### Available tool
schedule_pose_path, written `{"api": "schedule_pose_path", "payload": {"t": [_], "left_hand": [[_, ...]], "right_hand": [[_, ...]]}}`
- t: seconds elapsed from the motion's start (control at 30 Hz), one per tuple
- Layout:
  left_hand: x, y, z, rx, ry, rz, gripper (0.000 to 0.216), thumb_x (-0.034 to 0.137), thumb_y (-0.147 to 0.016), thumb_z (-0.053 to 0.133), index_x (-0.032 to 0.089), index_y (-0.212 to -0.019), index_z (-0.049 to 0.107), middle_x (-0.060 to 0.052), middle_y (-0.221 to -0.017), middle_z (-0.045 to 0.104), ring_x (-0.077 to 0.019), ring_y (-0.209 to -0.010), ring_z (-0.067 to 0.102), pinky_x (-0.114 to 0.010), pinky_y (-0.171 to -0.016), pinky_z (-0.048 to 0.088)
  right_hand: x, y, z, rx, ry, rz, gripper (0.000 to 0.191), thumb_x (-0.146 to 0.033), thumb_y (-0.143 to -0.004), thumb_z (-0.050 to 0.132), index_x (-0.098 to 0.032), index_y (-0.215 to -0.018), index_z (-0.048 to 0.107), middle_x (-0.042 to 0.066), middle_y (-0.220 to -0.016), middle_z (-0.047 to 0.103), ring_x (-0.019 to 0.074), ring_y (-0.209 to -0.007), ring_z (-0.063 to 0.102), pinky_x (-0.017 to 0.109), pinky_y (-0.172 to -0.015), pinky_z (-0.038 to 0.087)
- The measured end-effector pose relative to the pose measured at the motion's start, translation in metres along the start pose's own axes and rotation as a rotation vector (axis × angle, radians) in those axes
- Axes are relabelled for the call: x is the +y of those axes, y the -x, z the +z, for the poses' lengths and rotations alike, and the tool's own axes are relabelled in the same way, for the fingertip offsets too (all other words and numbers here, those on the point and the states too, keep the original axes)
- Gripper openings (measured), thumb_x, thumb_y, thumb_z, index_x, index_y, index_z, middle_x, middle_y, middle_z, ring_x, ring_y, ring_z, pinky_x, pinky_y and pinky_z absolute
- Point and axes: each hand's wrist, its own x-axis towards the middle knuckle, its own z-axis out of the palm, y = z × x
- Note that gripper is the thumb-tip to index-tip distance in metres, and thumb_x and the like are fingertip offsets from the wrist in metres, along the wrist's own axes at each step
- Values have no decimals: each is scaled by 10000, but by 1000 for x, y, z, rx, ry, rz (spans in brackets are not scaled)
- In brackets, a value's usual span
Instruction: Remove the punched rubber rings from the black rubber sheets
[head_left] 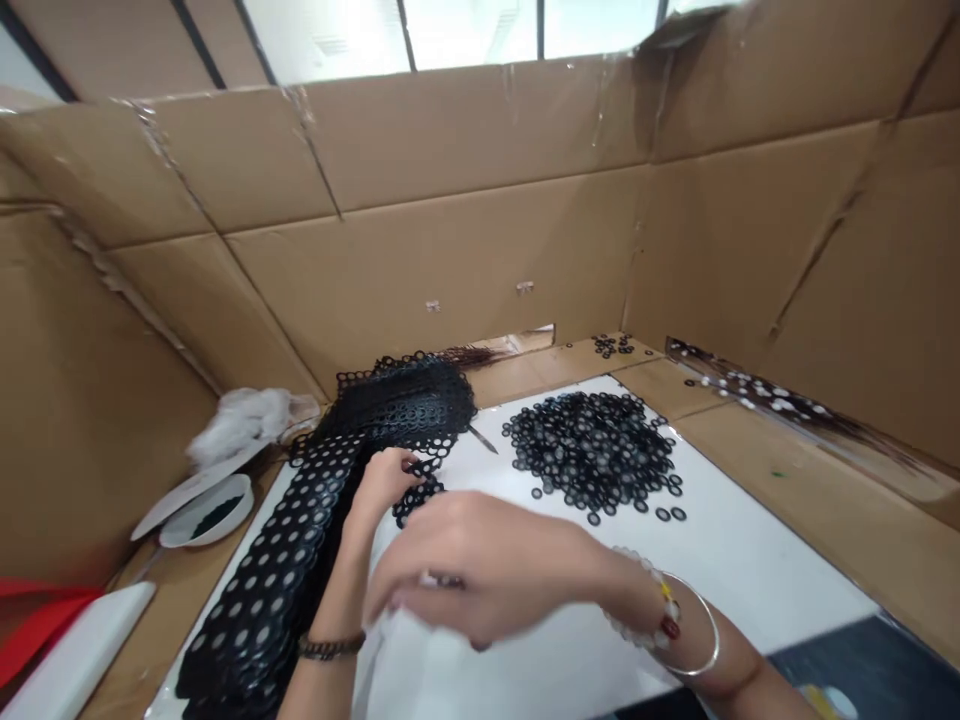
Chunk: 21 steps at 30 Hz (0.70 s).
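Observation:
My left hand (384, 482) rests on a stack of black punched-out rubber sheets (315, 520), with its fingers curled onto a small torn piece at the stack's edge. My right hand (487, 565) is blurred, reaching left across the white board (750, 560), fingers bent over something small and dark I cannot make out, above a white sheet (427, 665). A pile of loose black rubber rings (592, 450) lies on the board to the right of both hands.
Cardboard walls (465, 250) enclose the work area on three sides. A white lid and dish (206, 505) and crumpled white material (240, 420) sit at the left. A few stray rings (613, 346) lie at the back. A red and white object (52, 640) sits at bottom left.

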Motion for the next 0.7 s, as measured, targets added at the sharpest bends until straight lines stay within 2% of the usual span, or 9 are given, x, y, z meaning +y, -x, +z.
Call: {"api": "schedule_pose_path", "payload": {"t": [0.03,0.13,0.17,0.23,0.33,0.4,0.5,0.6,0.7], "left_hand": [[10,-1,-4,-11,10,11,89,169,-500,702,164,-570,648,-4,-549,623,-223,-647,603,-284,-641,451],[48,-2,-19,-13,91,86,107,259,-610,652,157,-641,652,-10,-647,651,-202,-677,603,-258,-626,459],[63,-1,-24,6,131,122,150,302,-657,627,156,-678,652,-13,-684,655,-194,-694,602,-256,-644,463],[92,4,-33,105,282,184,157,306,-689,617,151,-687,643,-19,-678,644,-185,-679,589,-253,-636,461],[125,18,-35,415,369,151,116,274,-679,643,166,-722,651,-11,-689,657,-177,-671,595,-240,-615,468],[137,28,-30,614,364,127,116,221,-657,657,180,-766,662,-2,-706,672,-170,-660,608,-229,-602,478],[142,40,-21,760,276,244,110,159,-685,648,206,-784,659,20,-722,668,-141,-639,603,-204,-586,475],[139,43,-19,748,124,453,184,80,-726,589,216,-836,646,22,-774,664,-126,-674,600,-196,-629,474],[134,39,-24,577,3,549,296,-7,-718,496,203,-870,637,13,-796,663,-118,-691,603,-185,-627,467]], "right_hand": [[12,-8,-6,-24,27,28,161,-152,-827,503,-219,-796,646,-18,-763,673,126,-687,593,223,-629,412],[53,-30,-18,168,83,311,305,-255,-885,448,-184,-611,560,-6,-535,570,127,-511,515,242,-522,349],[63,-37,-20,235,34,372,358,-308,-908,411,-183,-596,532,-7,-504,537,123,-481,488,242,-501,335],[74,-49,-21,351,-106,404,417,-420,-925,353,-186,-607,488,-14,-492,490,116,-458,446,237,-463,307],[64,-63,-19,515,-226,326,402,-505,-904,360,-195,-656,423,-33,-533,448,105,-481,414,222,-454,290],[50,-69,-17,581,-191,277,373,-503,-884,407,-199,-668,393,-40,-557,442,100,-501,408,215,-468,286],[35,-69,-16,627,-16,295,361,-490,-839,483,-203,-655,366,-37,-560,454,106,-507,403,223,-478,259],[34,-61,-19,553,133,339,338,-485,-829,487,-206,-669,381,-30,-553,483,119,-488,412,235,-475,232],[40,-52,-26,401,253,411,335,-498,-854,444,-204,-694,435,-6,-579,544,140,-484,453,245,-475,222]]}}
